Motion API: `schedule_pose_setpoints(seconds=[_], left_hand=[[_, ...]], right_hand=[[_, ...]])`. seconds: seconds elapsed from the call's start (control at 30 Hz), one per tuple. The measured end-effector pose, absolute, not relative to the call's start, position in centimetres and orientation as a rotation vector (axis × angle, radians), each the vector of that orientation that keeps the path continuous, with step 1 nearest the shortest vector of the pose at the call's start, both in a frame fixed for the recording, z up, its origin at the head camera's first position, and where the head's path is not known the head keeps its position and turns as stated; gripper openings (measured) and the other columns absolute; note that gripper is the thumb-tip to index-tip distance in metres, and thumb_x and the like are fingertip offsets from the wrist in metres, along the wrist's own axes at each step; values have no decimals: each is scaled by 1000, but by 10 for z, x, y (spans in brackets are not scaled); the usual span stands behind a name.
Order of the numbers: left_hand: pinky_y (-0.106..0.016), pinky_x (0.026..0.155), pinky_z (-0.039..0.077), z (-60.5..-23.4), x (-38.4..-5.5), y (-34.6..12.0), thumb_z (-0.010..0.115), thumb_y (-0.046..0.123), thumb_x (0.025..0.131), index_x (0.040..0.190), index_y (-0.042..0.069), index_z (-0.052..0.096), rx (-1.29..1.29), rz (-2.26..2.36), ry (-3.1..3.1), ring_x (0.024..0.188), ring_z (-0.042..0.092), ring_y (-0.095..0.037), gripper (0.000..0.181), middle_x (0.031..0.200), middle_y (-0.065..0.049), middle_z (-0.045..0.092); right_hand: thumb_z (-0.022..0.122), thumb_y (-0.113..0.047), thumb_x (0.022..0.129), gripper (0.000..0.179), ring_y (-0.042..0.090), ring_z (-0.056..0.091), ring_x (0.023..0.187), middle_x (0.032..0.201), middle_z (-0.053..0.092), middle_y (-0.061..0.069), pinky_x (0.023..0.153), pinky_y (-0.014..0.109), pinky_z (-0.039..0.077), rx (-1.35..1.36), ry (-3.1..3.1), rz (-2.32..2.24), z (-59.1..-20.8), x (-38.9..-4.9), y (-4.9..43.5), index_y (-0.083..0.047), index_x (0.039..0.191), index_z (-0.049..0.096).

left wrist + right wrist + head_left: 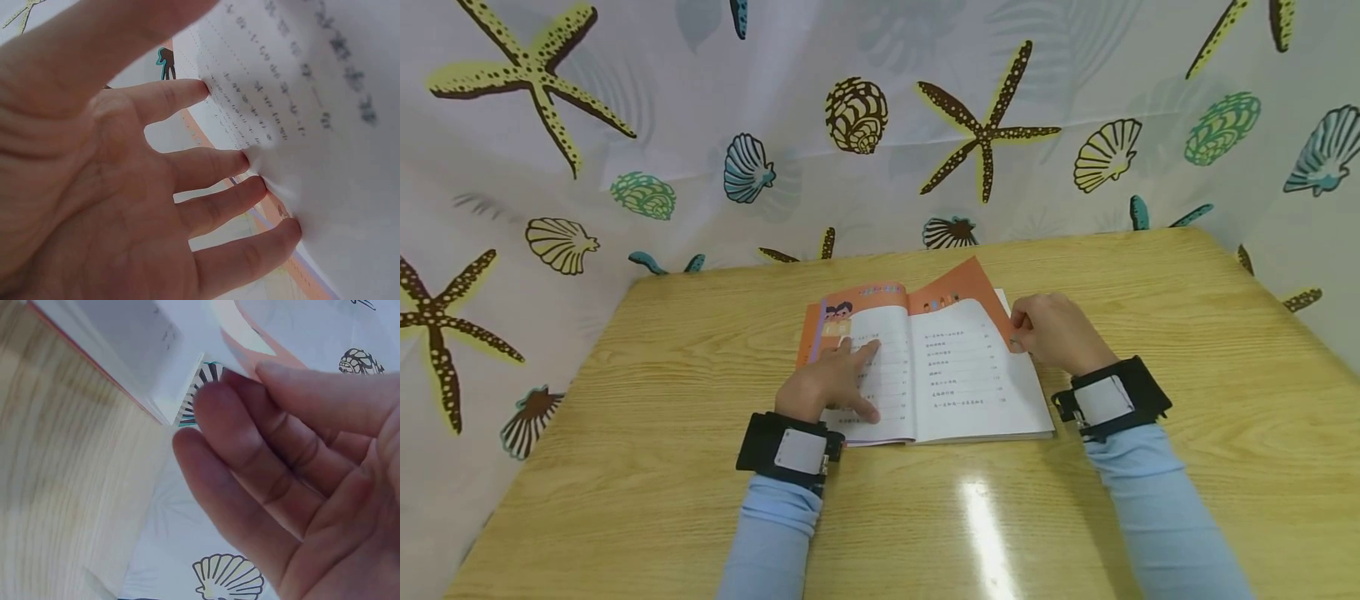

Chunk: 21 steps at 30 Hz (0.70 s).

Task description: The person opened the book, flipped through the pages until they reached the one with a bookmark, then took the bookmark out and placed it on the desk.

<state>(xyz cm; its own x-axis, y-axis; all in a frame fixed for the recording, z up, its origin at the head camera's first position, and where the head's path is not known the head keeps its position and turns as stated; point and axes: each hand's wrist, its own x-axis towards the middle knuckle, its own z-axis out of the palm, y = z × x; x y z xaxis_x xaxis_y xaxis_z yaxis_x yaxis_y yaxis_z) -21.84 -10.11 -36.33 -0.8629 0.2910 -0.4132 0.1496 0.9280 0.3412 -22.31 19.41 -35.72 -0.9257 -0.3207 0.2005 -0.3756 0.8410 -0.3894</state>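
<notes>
In the head view, an open book (pixel 917 375) is laid flat near the middle of the bench (pixel 880 533), in front of a cloth (pixel 797 75) printed with shells and starfish. The left page (pixel 891 375) is pressed by the left hand (pixel 831 379), its fingers spread and grasping nothing. The outer edge of the right page (pixel 970 367) is held by the right hand (pixel 1052 332), and that page's upper corner is raised off the paper beneath. The turning of a leaf is judged to be in hand, at its beginning, with the page not yet carried over.

In the left wrist view, four fingertips are seen set apart against the printed paper; no edge is gripped by them.

In the right wrist view, the page edge is pinched between the thumb and a partly hidden finger, while the other fingers are loosely bent. Whether a single leaf is taken cannot be told. The next move would call for the pinched edge to be drawn leftward over the fold, and for the left hand to be moved clear.
</notes>
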Motion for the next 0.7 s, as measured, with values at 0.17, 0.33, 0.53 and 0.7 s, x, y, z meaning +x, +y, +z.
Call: schedule_pose_setpoints(seconds=[0.17, 0.33, 0.53, 0.7], left_hand=[[-64, 113, 29, -363, -219, -100, 91, 26, 78, 162, 21, 27, 313, 414, 2617, 150, 20, -44, 106, 166, -24, 13], [-64, 113, 29, -362, -218, -100, 90, 27, 78, 163, 21, 27, 311, 399, 2615, 150, 20, -44, 105, 166, -23, 14], [-64, 114, 28, -362, -218, -100, 89, 27, 79, 163, 19, 26, 329, 391, 2600, 150, 20, -45, 105, 166, -25, 13], [-65, 113, 28, -362, -218, -102, 89, 25, 80, 162, 18, 27, 364, 424, 2588, 149, 19, -47, 104, 165, -27, 12]], right_hand=[[71, 9, 86, 4, 22, 54, 62, 71, 63, 8, 55, 32, 44, 572, -2905, 717, -357, -225, 196, 6, 86, 68], [54, -5, 104, 23, 23, 63, 76, 88, 68, 12, 65, 34, 53, 664, -2927, 1118, -353, -225, 199, 11, 115, 67], [24, -38, 112, 60, 44, 55, 126, 142, 52, 29, 105, 60, 42, 855, -3001, 1673, -349, -220, 187, 1, 156, 33], [25, -44, 111, 59, 43, 42, 140, 158, 36, 23, 112, 61, 32, 1014, -3138, 1496, -355, -216, 162, -14, 162, 27]])
